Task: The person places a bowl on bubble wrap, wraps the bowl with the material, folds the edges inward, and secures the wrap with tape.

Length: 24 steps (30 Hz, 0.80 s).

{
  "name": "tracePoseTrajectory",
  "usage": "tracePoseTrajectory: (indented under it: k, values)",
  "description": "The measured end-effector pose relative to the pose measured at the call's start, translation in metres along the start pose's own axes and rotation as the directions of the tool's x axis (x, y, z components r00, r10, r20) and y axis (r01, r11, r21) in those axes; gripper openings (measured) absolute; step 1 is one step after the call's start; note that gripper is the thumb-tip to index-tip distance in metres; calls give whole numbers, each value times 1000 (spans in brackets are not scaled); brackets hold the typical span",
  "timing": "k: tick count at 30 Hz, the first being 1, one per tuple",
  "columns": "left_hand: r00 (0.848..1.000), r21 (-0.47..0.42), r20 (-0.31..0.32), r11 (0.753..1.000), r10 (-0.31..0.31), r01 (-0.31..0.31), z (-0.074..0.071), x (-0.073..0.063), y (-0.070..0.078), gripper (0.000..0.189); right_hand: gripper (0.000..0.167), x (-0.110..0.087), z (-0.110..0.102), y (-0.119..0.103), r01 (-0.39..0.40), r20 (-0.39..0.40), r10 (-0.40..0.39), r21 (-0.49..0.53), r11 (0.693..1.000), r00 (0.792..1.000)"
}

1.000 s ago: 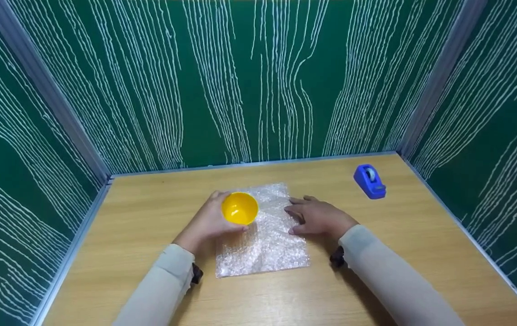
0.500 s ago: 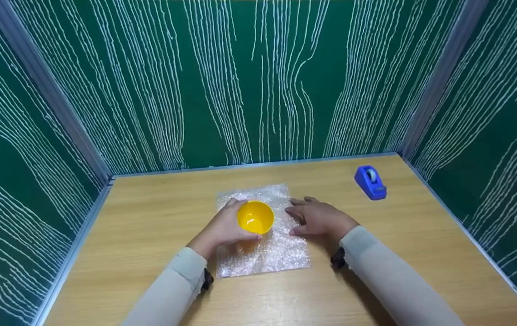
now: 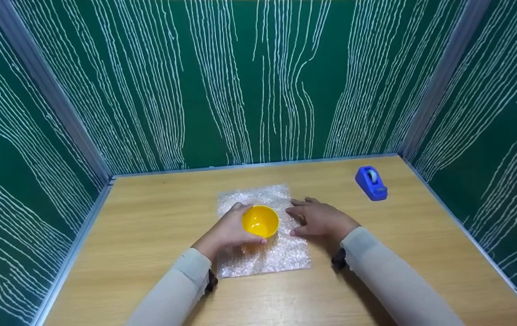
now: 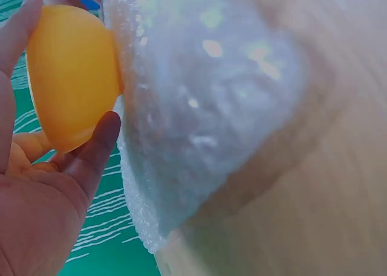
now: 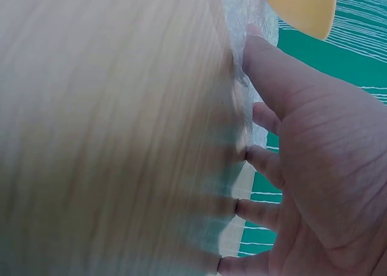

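Observation:
My left hand (image 3: pixel 231 226) grips a yellow bowl (image 3: pixel 262 221) by its side, thumb toward the near side and fingers round the far side. The bowl stands upright with its mouth up, over the middle of a sheet of bubble wrap (image 3: pixel 276 258). In the left wrist view the bowl (image 4: pixel 72 77) has its base against the bubble wrap (image 4: pixel 205 107). My right hand (image 3: pixel 322 219) rests at the sheet's right edge with its fingers spread. In the right wrist view its fingertips (image 5: pixel 242 209) touch down along that edge, and the hand holds nothing.
A blue tape dispenser (image 3: pixel 371 183) with a roll of tape stands at the back right of the wooden table (image 3: pixel 150 217). Green panels (image 3: pixel 285 90) with white wavy lines close off the back and both sides.
My left hand has carried the bowl rightward and a little nearer, from the sheet's left part to its middle. The right hand has stayed at the right edge.

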State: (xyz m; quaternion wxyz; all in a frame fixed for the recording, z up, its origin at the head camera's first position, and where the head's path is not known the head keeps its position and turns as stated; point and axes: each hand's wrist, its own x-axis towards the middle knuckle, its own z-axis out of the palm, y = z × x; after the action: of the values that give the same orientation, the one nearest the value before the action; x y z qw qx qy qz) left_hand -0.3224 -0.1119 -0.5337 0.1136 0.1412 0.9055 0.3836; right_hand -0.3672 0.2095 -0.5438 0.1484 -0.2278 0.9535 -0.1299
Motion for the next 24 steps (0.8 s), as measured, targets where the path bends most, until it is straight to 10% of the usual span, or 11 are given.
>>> tracePoseTrajectory:
  k: [24]
  values:
    - [996,21,48,997,-79,78,-11,1,15,117,71,-3,-17,-11,12,36,-10,-73,997,999]
